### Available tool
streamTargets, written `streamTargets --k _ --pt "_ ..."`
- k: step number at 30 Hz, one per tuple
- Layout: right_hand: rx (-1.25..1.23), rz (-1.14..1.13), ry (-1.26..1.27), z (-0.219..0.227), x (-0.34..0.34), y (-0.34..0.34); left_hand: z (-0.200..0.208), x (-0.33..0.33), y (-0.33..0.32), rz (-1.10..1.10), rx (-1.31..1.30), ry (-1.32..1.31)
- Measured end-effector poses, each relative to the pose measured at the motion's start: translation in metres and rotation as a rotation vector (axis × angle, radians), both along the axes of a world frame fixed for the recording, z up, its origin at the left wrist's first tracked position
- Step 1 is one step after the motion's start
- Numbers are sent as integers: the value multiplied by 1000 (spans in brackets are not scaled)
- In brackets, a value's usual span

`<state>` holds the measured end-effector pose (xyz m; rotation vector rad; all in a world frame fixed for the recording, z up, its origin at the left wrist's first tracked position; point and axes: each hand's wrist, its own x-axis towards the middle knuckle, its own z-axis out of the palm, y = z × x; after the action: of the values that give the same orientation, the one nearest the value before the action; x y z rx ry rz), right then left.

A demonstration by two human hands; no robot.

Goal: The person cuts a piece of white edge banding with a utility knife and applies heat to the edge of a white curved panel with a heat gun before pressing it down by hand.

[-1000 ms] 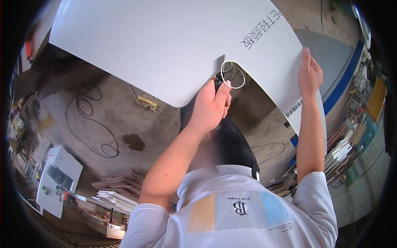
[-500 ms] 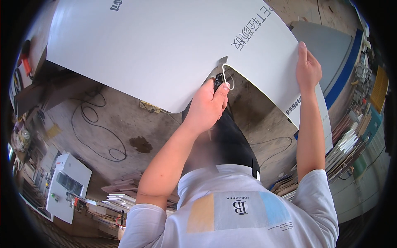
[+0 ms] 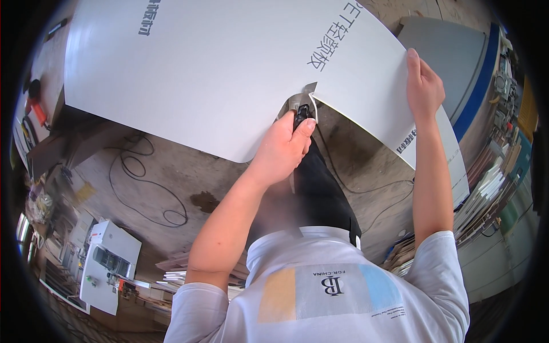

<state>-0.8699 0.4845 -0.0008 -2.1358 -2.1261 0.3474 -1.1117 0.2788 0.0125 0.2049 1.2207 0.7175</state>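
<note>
Left hand [image 3: 284,146] wraps its grip round a black-handled knife [image 3: 301,116], blade at the near edge of a white board [image 3: 200,74] stretched out ahead, while right hand [image 3: 425,94] pinches the board's right edge, seemingly to steady it.

The left hand [image 3: 283,147] is closed, its thumb [image 3: 304,131] pointing forward, and the left forearm [image 3: 229,223] slants inward. The right hand [image 3: 425,87] is farther forward, with thumb extended; the right forearm [image 3: 433,177] lies almost straight behind it.
</note>
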Motion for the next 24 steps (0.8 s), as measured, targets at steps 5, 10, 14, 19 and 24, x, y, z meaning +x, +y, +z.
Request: streamTargets --k 5,10,14,19,24 --pt "22 40 43 1 -3 -2 -3 -5 0 -82 41 30" --pt "34 44 38 -1 -4 -2 0 -14 5 -193 17 61" --pt "22 55 32 -1 -3 -1 2 -16 10 -258 35 75" --pt "35 62 50 -1 -3 -2 -5 -15 12 -314 94 48" --pt "47 70 53 -4 1 -2 -4 -15 19 -437 91 77"
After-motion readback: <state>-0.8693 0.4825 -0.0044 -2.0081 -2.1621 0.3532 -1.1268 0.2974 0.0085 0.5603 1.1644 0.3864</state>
